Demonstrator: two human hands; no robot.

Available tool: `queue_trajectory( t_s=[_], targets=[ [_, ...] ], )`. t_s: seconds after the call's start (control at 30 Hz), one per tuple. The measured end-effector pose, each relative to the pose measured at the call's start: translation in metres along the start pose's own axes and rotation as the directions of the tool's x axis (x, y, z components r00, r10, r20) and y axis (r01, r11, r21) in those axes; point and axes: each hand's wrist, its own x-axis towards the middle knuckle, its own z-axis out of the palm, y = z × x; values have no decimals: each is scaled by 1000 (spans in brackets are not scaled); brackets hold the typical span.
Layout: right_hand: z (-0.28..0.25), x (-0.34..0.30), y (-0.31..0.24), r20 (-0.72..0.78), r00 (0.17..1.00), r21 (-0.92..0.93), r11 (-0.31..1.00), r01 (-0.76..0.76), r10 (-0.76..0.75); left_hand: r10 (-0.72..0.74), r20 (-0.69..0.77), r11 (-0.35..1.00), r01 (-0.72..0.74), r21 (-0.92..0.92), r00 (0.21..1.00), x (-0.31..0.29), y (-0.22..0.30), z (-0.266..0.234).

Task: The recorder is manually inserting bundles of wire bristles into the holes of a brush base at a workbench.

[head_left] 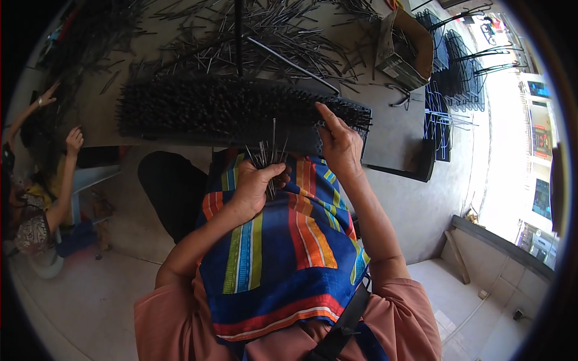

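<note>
My left hand (256, 183) is closed round a bundle of thin metal rods (263, 157). It holds them over my lap, most tips pointing up and away. Beyond it lies a long black block (241, 111), its top thickly set with short dark upright pins. At the block's right end is my right hand (344, 144), index finger stretched out to the pins and other fingers partly curled. Thumb and index finger look apart, and I see nothing held between them. Fewer pins show near this hand, where part of the block's surface is bare.
Many loose dark rods (283, 51) lie heaped on the table (391, 141) behind the block. An open cardboard box (404, 51) stands back right, near black wire racks (460, 66). At far left, another person's hands (74, 139) reach toward the table. A striped cloth (283, 240) covers my lap.
</note>
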Motion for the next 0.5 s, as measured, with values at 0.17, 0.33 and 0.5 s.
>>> queue_trajectory(
  t_s=[0.17,0.33,0.5],
  targets=[
    [-3,-5,-2,130,989,-34,996,78,-73,8,-1,1000,-8,-20,1000,-1,0,0],
    [7,-33,-2,-69,994,176,980,91,-80,31,22,999,-30,-21,999,0,2,3],
    [43,-50,-9,318,929,746,556,-367,187,103,49,994,-102,-32,993,3,0,8]
  ],
)
